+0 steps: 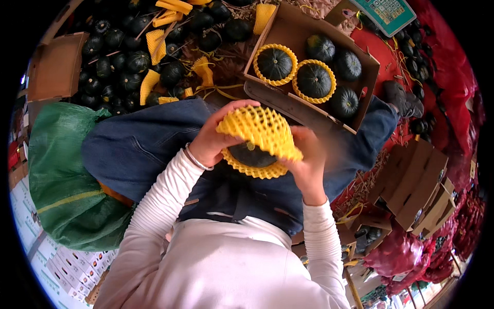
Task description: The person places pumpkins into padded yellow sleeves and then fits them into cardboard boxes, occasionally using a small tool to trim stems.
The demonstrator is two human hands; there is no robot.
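A: How are the hands set?
B: The left hand (210,141) is half curled, thumb and fingers around the left side of a yellow foam net (252,123). The right hand (310,162) is bent in at the net's right edge, gripping it; blur makes the exact finger placement hard to read.
A: And the squash?
B: 1 dark green squash (250,154) sits inside the net, partly covered, above the person's lap.
A: Further out?
B: Ahead to the right, an open cardboard box (288,28) holds 5 squashes, 2 in yellow nets, 3 bare. Ahead to the left lies a squash heap (138,62).
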